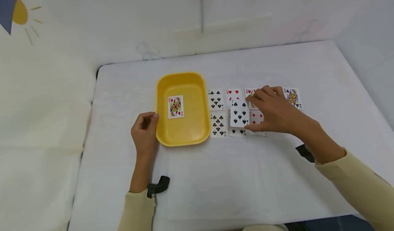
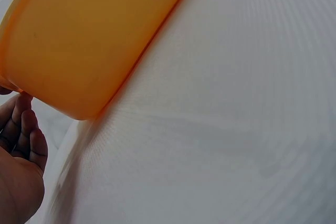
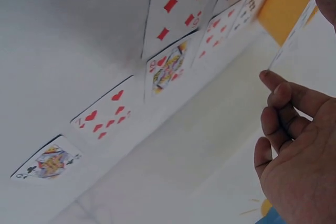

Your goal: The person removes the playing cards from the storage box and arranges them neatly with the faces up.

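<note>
My right hand (image 1: 275,113) holds a seven of spades (image 1: 239,114) by its edges between thumb and finger, raised over the laid-out cards. Seen almost edge-on, that playing card (image 3: 292,32) shows in the right wrist view too. My left hand (image 1: 144,132) pinches the left rim of a yellow tray (image 1: 184,140), thumb on top and fingers beneath. Inside the tray lies a queen of diamonds (image 1: 175,107). Partly under the held card are a six of hearts (image 1: 233,93) and a spade card (image 1: 238,132).
Also face up right of the tray are a seven of clubs (image 1: 216,100), an eight of clubs (image 1: 218,124), a six of diamonds (image 1: 257,116), a queen of hearts (image 3: 169,69), a seven of hearts (image 3: 105,115) and a queen of clubs (image 1: 292,98). White cloth covers the table (image 1: 215,183).
</note>
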A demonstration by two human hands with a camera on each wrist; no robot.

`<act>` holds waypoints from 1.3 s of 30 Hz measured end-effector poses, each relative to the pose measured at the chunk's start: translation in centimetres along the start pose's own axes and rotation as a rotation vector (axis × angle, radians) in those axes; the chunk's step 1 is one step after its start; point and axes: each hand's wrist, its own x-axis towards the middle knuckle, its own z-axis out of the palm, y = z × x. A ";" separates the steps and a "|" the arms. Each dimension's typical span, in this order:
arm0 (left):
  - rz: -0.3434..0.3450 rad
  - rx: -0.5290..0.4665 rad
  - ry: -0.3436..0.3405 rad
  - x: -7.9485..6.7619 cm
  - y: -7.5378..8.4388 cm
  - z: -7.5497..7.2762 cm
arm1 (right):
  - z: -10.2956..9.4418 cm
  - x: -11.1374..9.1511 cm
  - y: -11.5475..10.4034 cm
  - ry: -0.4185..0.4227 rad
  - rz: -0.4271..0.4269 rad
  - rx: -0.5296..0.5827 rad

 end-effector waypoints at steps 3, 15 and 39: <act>0.006 -0.004 -0.002 0.0 0.0 -0.1 | 0.1 -0.7 0.3 0.000 0.015 -0.012; 0.001 -0.006 -0.002 0.1 -0.1 -0.2 | 0.3 -3.9 1.8 -0.017 0.101 -0.032; -0.014 0.011 0.002 0.3 -0.6 -0.8 | 0.9 -8.3 5.2 -0.073 0.192 -0.044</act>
